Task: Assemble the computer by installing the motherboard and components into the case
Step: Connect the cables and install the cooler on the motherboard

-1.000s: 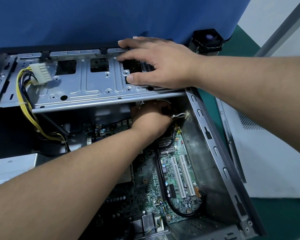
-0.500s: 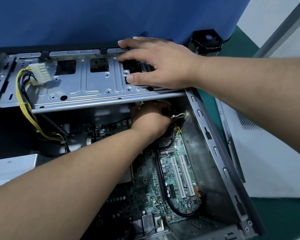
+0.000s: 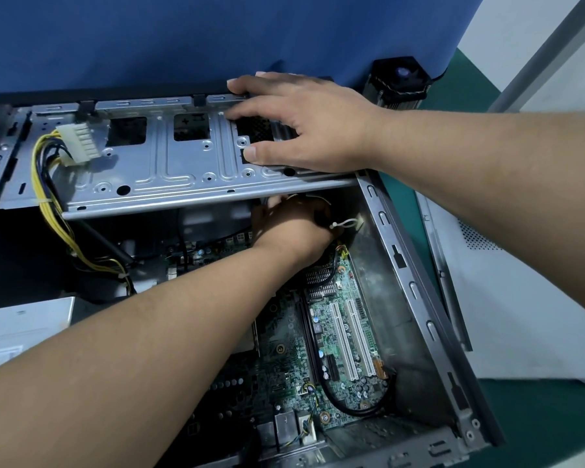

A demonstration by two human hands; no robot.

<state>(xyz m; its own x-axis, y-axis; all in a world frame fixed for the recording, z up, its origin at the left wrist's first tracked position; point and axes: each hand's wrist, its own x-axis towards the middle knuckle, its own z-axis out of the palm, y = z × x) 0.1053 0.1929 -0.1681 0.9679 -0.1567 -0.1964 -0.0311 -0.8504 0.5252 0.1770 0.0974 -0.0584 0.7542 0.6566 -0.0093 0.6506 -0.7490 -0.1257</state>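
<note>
Far left: one white box-like unit (image 3: 24, 329) at the frame edge, partly cut off. Above it, one bundle of yellow and black wires (image 3: 49, 211) climbs from inside the case to one white multi-pin power connector (image 3: 78, 145), which lies on the drive bay bracket (image 3: 169, 170). The bracket is grey stamped steel spanning the top of the case; three rectangular cut-outs counted across it (the rightmost partly under fingers).

Centre: left hand (image 3: 293, 228) reaches under the bracket's front lip, deep in the case, beside one white cable tie (image 3: 343, 225) on a dark cable. Its fingers are hidden behind the bracket; cannot tell whether they are apart, together or gripping anything.

Below the forearm: one green motherboard (image 3: 338, 359) lies flat on the floor of the case. Two white expansion slots (image 3: 350, 339) counted, side by side; one finned heatsink (image 3: 320, 282) above them; one black cable (image 3: 352, 405) looping along the board's lower edge.

Right of centre: right hand (image 3: 313, 125) lies palm-down on the bracket's right end, fingers straight and slightly spread, thumb (image 3: 267, 153) flat on the metal, fingertips at the rear edge.

Right: the open grey computer case (image 3: 416, 292) wall runs diagonally. One black fan (image 3: 401, 82) stands behind it against the blue backdrop (image 3: 183, 38). One white side panel (image 3: 507, 298) lies on the green tabletop (image 3: 537, 420), just beside the case.
</note>
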